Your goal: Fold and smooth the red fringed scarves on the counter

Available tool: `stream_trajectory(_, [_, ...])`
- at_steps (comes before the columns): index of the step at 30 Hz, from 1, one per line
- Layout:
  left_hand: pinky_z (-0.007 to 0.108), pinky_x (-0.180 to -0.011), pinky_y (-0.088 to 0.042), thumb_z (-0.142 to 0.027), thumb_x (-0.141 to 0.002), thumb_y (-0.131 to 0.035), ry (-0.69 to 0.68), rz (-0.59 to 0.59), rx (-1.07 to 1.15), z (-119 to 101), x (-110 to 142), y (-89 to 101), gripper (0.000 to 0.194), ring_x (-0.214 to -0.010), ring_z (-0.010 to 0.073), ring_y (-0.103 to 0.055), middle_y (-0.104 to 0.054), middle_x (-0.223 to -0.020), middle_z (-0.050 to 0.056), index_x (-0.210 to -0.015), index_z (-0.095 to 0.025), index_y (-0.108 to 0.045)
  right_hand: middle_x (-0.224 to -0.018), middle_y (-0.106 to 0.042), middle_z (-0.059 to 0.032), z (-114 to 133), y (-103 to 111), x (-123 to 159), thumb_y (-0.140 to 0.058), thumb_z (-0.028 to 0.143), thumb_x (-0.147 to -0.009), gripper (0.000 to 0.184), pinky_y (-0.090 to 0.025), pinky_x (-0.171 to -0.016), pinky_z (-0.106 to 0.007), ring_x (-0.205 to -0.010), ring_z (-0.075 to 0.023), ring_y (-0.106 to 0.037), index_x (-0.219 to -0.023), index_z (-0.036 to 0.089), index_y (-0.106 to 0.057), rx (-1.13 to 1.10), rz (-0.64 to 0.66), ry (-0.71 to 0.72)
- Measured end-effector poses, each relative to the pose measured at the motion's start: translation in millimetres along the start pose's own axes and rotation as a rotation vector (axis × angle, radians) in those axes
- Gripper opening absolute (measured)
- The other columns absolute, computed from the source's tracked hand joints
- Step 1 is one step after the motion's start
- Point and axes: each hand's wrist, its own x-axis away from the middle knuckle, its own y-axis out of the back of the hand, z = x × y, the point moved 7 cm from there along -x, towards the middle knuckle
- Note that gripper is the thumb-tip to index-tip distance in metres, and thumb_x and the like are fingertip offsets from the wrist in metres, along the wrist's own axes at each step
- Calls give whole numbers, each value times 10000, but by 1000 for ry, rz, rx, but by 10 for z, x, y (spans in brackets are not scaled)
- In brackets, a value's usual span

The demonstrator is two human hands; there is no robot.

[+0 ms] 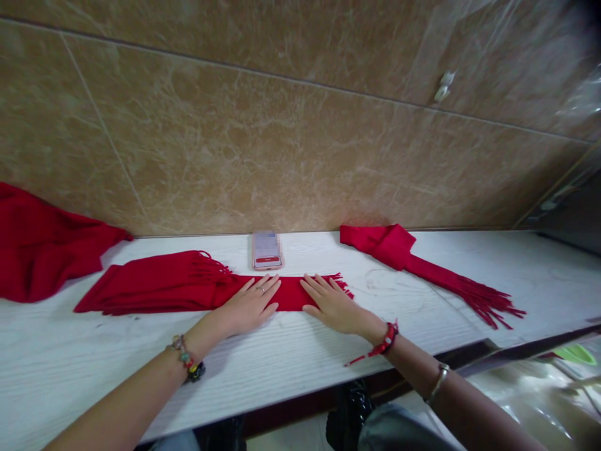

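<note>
A red fringed scarf (pixel 154 282) lies lengthwise on the white table, its left part folded in layers and its right part a flat narrow strip. My left hand (pixel 251 305) rests flat on the strip near its middle, fingers stretched out, with a ring on one finger. Farther right, my right hand (pixel 333 304) lies flat on the same strip, close to the fringed end, fingers spread. Bare red cloth shows between the two hands. Neither hand grips anything.
Behind the scarf a phone (pixel 267 250) lies by the tiled wall (pixel 282 144). A second red scarf (pixel 394 247), folded with its fringe fanned out, is at the right. More red cloth (pixel 42 250) is heaped at the far left. The white table (pixel 263 376) has its front edge near my legs.
</note>
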Motion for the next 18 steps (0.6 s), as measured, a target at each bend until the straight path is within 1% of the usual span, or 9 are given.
stream_trajectory(4, [412, -1039, -163, -363, -890, -251, 9, 22, 37, 5, -6, -5, 528, -1319, 214, -150, -187, -1434, 119, -1361, -124, -224, -1377, -300, -191, -575, -17, 408, -310, 426, -890, 555, -314, -929, -576, -1260, -323, -273, -1342, 106, -284, -1, 112, -155])
stream_trajectory(6, [410, -1046, -143, -365, -887, -249, 21, 29, 46, 8, -10, -10, 532, -1321, 214, -146, -180, -1437, 104, -1364, -132, -223, -1372, -303, -205, -757, 40, 535, -338, 425, -879, 558, -321, -921, -580, -1264, -336, -259, -1331, 100, -303, -40, 139, -206])
stream_trajectory(7, [405, -1050, -133, -366, -886, -247, 28, 32, 49, 9, -11, -10, 532, -1321, 212, -144, -176, -1439, 95, -1366, -136, -224, -1369, -310, -206, -779, 101, 549, -365, 414, -871, 549, -327, -929, -561, -1267, -331, -253, -1319, 99, -325, -66, 118, -206])
stream_trajectory(9, [394, -1054, -123, -370, -884, -243, 41, 37, 52, 7, -12, -7, 534, -1323, 208, -139, -169, -1442, 83, -1367, -142, -227, -1337, -372, -182, -669, 277, 479, -406, 357, -862, 466, -347, -953, -484, -1253, -284, -301, -1265, 122, -402, -138, 9, -138])
stream_trajectory(11, [386, -1055, -122, -376, -883, -242, 48, 42, 52, 3, -12, -3, 540, -1324, 208, -134, -161, -1444, 79, -1368, -140, -226, -1226, -493, -130, -409, 448, 327, -407, 264, -863, 309, -376, -945, -392, -1167, -213, -417, -1136, 165, -513, -209, -106, 1])
stream_trajectory(12, [385, -1055, -121, -380, -882, -243, 49, 44, 52, 2, -11, -1, 543, -1325, 208, -132, -160, -1445, 78, -1368, -139, -225, -1135, -549, -107, -260, 493, 240, -399, 213, -858, 248, -397, -917, -357, -1091, -188, -473, -1043, 176, -560, -226, -121, 82])
stream_trajectory(15, [381, -1058, -112, -381, -882, -241, 43, 39, 52, 4, -11, 5, 543, -1326, 200, -126, -169, -1443, 74, -1368, -142, -225, -904, -601, -75, 50, 453, 30, -403, 96, -797, 202, -432, -802, -297, -892, -162, -533, -843, 164, -588, -170, -9, 266])
stream_trajectory(16, [379, -1058, -110, -381, -882, -239, 42, 38, 54, 8, -10, 5, 541, -1326, 197, -127, -171, -1443, 72, -1369, -144, -224, -864, -598, -70, 67, 409, 0, -412, 77, -769, 194, -429, -777, -288, -857, -160, -532, -812, 159, -581, -133, 43, 295])
stream_trajectory(18, [376, -1058, -112, -388, -884, -231, 43, 42, 60, 17, -9, -4, 542, -1326, 196, -130, -169, -1444, 72, -1370, -148, -221, -812, -592, -63, -38, 335, 25, -422, 62, -725, 178, -418, -748, -277, -812, -158, -527, -759, 156, -569, -67, 115, 305])
